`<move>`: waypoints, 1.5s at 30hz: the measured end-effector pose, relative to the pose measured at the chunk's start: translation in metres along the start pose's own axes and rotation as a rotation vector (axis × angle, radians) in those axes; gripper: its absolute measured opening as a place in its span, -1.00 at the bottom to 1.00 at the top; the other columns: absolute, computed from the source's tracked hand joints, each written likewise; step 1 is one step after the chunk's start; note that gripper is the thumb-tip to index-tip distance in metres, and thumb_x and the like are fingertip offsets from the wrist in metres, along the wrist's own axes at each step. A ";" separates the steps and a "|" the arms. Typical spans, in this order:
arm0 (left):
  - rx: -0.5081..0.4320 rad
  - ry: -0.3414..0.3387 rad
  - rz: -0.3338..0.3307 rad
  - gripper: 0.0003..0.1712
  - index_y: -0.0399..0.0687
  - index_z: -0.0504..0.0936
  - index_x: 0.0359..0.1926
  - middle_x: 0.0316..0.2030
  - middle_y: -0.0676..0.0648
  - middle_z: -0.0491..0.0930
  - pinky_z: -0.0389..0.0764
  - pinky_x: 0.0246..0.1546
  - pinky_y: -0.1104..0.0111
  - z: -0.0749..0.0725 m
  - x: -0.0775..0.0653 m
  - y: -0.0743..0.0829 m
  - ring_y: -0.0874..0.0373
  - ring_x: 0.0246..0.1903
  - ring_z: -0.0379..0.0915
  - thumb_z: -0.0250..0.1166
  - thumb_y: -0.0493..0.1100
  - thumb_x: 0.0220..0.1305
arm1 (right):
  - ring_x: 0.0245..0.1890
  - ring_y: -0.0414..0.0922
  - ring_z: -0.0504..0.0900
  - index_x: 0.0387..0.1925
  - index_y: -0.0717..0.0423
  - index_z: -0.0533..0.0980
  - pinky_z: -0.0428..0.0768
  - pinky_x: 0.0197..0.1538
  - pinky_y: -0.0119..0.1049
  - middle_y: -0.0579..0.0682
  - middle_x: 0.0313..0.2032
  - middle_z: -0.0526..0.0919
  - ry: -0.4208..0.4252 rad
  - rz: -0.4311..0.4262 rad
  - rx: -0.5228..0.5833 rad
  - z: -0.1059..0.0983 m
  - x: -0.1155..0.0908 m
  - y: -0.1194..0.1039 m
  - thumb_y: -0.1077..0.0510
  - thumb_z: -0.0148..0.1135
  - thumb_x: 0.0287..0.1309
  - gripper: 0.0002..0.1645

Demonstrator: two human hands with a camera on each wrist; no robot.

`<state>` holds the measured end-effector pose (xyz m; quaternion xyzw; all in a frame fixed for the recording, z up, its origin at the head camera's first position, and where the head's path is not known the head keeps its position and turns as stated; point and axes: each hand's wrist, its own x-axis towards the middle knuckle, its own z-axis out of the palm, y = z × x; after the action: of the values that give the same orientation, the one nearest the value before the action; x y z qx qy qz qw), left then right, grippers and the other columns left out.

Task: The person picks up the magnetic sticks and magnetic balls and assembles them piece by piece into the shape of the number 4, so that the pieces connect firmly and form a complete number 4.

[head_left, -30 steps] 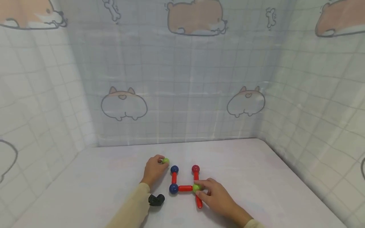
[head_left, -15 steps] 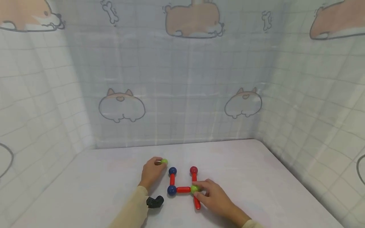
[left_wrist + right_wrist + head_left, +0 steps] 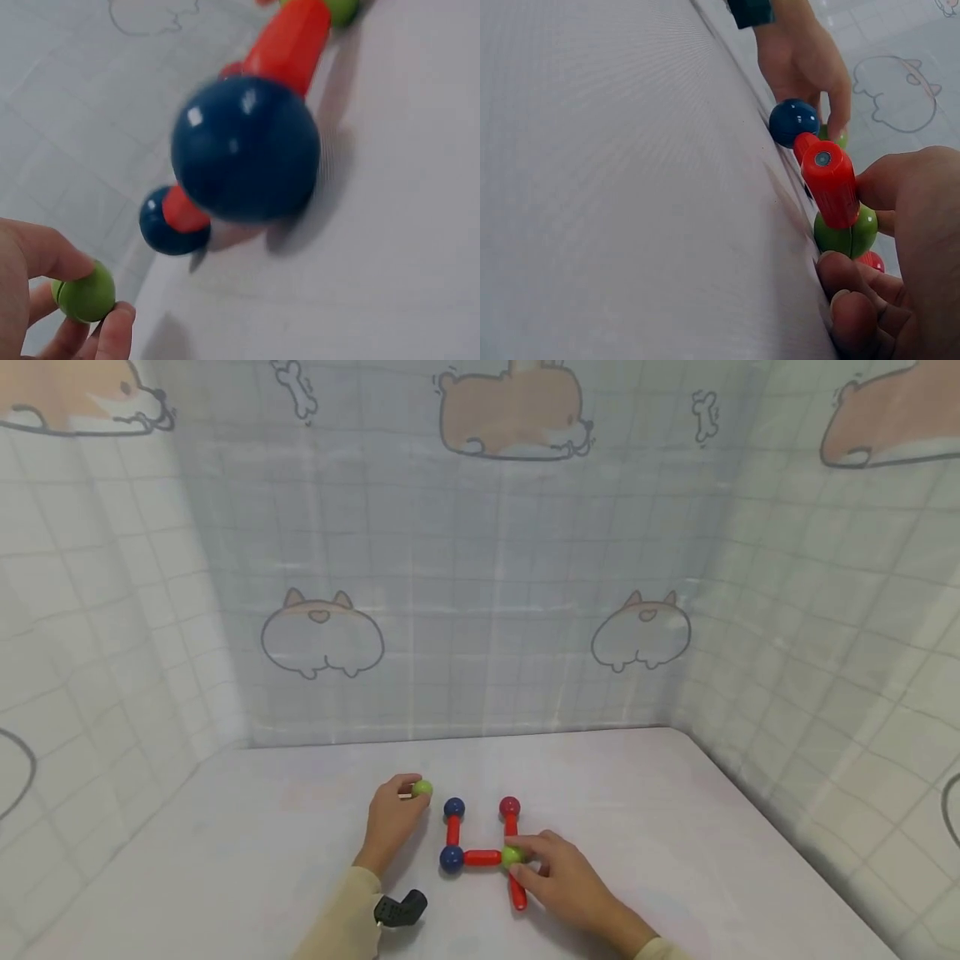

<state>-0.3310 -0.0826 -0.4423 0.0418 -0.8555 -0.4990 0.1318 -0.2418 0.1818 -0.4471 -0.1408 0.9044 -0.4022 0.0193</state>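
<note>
My left hand [image 3: 392, 822] pinches a loose green ball [image 3: 88, 291] between thumb and fingertips, left of the joined ball-and-rod pieces. Those pieces make an open-topped shape on the table. A far blue ball [image 3: 454, 808] and a near blue ball [image 3: 452, 859] are linked by a red rod [image 3: 453, 833]. Another red rod [image 3: 482, 858] runs across to a second green ball [image 3: 513, 857], which my right hand [image 3: 567, 882] grips between thumb and fingers. From that ball one rod leads back to a red ball [image 3: 510, 807], and a bare-ended red rod [image 3: 830, 184] points toward me.
A black device [image 3: 401, 909] sits at the left wrist, by the sleeve [image 3: 343, 914]. The pale table [image 3: 622, 810] ends at a wall cloth [image 3: 480, 693] with dog drawings, which also covers both sides.
My left hand has drawn slightly left and toward me with the loose green ball, away from the far blue ball. The right hand keeps its grip on the joined green ball.
</note>
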 end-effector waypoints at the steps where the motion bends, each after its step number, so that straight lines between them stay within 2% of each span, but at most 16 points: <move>1: -0.009 -0.001 -0.001 -0.53 -0.22 0.58 0.18 0.05 -0.25 0.57 0.59 0.03 0.07 -0.001 -0.002 0.002 -0.12 0.03 0.49 0.29 -0.20 0.25 | -0.35 -0.16 0.51 0.19 -0.16 0.60 0.57 -0.35 -0.36 -0.22 -0.23 0.54 0.001 -0.006 -0.001 0.000 0.001 0.000 -0.16 0.34 0.24 -0.49; 8: -0.044 -0.042 -0.008 -0.53 -0.15 0.55 0.21 0.11 -0.19 0.55 0.64 -0.05 0.16 -0.013 -0.021 0.015 -0.06 0.01 0.51 0.31 -0.16 0.30 | -0.35 -0.17 0.50 0.19 -0.17 0.60 0.56 -0.35 -0.36 -0.22 -0.22 0.54 0.006 -0.023 -0.026 -0.003 0.003 -0.001 -0.18 0.34 0.23 -0.48; 15: -0.015 -0.068 0.066 -0.54 -0.05 0.58 0.22 0.07 -0.10 0.59 0.67 -0.13 0.23 -0.020 -0.043 0.018 0.01 -0.02 0.51 0.34 -0.10 0.33 | -0.36 -0.17 0.50 0.18 -0.15 0.61 0.56 -0.35 -0.35 -0.22 -0.25 0.54 0.015 -0.029 -0.042 -0.004 0.002 0.000 -0.16 0.35 0.23 -0.50; 23: -0.067 -0.153 0.038 -0.54 -0.04 0.60 0.17 0.00 -0.01 0.61 0.66 -0.15 0.24 -0.022 -0.069 0.024 0.07 -0.06 0.53 0.39 -0.06 0.28 | -0.36 -0.16 0.50 0.17 -0.14 0.61 0.55 -0.36 -0.36 -0.21 -0.23 0.54 0.000 -0.029 -0.023 -0.002 -0.002 0.005 -0.17 0.34 0.23 -0.50; 32: -0.072 -0.266 0.093 -0.57 0.01 0.67 0.13 -0.10 -0.03 0.56 0.65 -0.26 0.28 -0.029 -0.093 0.041 0.06 -0.17 0.49 0.42 -0.03 0.26 | -0.36 -0.18 0.51 0.19 -0.16 0.60 0.56 -0.34 -0.36 -0.26 -0.22 0.55 0.012 -0.074 -0.023 -0.001 -0.001 0.005 -0.17 0.31 0.27 -0.50; 36: -0.107 -0.331 0.141 -0.60 0.01 0.67 0.10 -0.09 -0.02 0.55 0.64 -0.24 0.32 -0.029 -0.097 0.040 0.06 -0.19 0.51 0.41 -0.01 0.26 | -0.37 -0.19 0.50 0.19 -0.17 0.60 0.55 -0.36 -0.36 -0.26 -0.21 0.55 0.013 -0.083 -0.030 -0.001 -0.003 0.006 -0.17 0.31 0.27 -0.51; 41: -0.185 -0.446 0.188 -0.54 -0.14 0.62 0.10 -0.08 -0.07 0.56 0.65 -0.18 0.38 -0.023 -0.102 0.036 0.05 -0.16 0.55 0.40 0.01 0.28 | -0.38 -0.19 0.49 0.18 -0.18 0.61 0.54 -0.37 -0.36 -0.26 -0.23 0.55 0.013 -0.064 -0.047 -0.002 -0.005 0.009 -0.18 0.32 0.26 -0.51; 45: -0.187 -0.506 0.204 -0.52 -0.16 0.61 0.07 -0.13 -0.03 0.60 0.64 -0.17 0.43 -0.015 -0.104 0.035 0.07 -0.18 0.55 0.41 0.05 0.28 | -0.37 -0.18 0.50 0.17 -0.17 0.61 0.55 -0.37 -0.36 -0.24 -0.23 0.55 0.014 -0.064 -0.033 -0.002 -0.005 0.008 -0.19 0.32 0.25 -0.51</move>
<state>-0.2243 -0.0570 -0.4241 -0.1827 -0.8112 -0.5545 -0.0333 -0.2394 0.1896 -0.4516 -0.1672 0.9061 -0.3887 -0.0023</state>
